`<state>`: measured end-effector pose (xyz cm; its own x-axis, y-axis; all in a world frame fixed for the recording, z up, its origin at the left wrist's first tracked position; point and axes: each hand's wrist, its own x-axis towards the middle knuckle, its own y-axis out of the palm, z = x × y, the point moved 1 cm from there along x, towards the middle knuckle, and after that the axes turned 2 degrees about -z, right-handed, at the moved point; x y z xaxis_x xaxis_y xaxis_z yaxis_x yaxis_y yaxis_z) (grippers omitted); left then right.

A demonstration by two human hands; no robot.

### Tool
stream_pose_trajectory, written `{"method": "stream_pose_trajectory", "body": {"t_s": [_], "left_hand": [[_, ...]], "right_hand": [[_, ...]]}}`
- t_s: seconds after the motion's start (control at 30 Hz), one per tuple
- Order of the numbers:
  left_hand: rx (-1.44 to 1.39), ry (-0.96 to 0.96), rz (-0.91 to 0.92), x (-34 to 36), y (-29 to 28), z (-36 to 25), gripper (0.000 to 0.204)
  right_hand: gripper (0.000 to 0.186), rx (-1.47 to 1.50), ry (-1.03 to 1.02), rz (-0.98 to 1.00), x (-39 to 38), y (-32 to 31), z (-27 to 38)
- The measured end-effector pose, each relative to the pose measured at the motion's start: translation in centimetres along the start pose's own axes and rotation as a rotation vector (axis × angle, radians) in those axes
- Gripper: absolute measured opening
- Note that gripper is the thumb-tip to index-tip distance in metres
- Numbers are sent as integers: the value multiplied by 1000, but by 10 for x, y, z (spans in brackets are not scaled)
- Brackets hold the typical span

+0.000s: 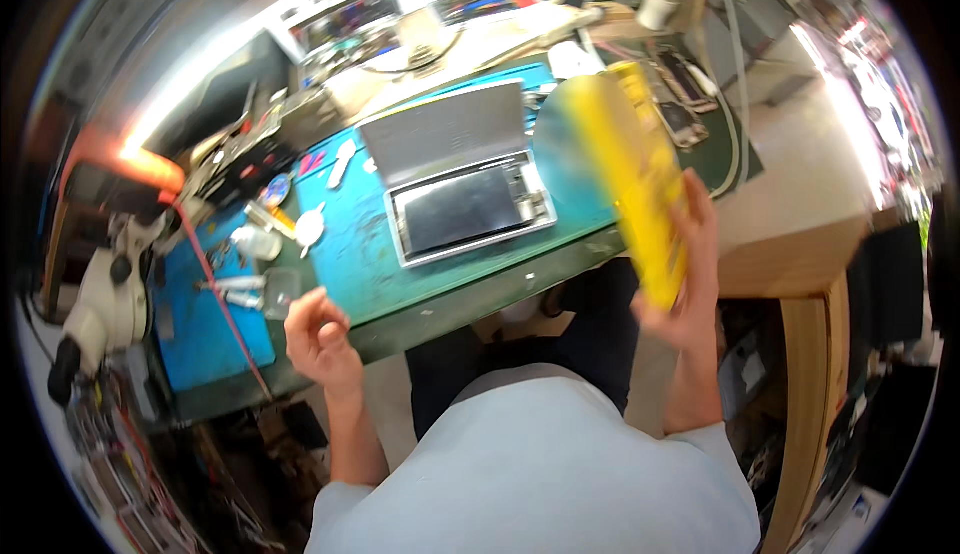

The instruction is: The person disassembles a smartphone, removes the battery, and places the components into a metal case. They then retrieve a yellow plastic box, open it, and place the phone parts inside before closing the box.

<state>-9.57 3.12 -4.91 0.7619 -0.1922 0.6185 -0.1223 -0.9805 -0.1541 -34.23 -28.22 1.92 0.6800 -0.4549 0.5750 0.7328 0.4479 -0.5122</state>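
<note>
My right hand (690, 284) is wrapped round a long yellow box-like object (640, 194), smeared by motion, which I hold upright over the right front edge of the bench. A blurred bluish round shape (572, 159) shows beside its upper part; what it is I cannot make out. My left hand (324, 338) hovers just off the front edge, its fingers curled in and nothing visible in them. Between the hands, on the blue mat (345, 254), lies an open grey case (445, 134) with its lid raised. A dark-screened phone-like device (465, 209) rests in it.
At the left stand a white microscope (110, 284), a small white bottle (258, 243) and a clear tray (281, 292) beside tweezers (235, 283). Opened phone parts (680, 104) lie at the back right, near a hanging white cable (740, 84). A wooden cabinet (800, 254) adjoins the bench.
</note>
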Motion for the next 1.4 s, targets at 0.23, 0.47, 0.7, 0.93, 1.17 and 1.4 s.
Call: {"method": "stream_pose_trajectory", "body": {"t_s": [0.23,0.47,0.7,0.93,1.17,1.4], "left_hand": [[-6,-33,422,9,-71,-21,151],[525,-41,660,-13,-121,-19,123],[577,-79,591,-14,-127,-21,123],[580,-226,462,-17,-123,-18,124],[199,-257,260,-8,-121,-17,96],[68,-109,24,8,-97,12,44]], "right_hand": [[87,311,-379,783,11,106,74],[86,258,-574,1005,26,172,89],[75,110,-586,1026,30,178,101],[66,361,-504,873,49,194,96],[29,257,-317,306,61,197,100],[28,147,-228,161,58,171,79]]}}
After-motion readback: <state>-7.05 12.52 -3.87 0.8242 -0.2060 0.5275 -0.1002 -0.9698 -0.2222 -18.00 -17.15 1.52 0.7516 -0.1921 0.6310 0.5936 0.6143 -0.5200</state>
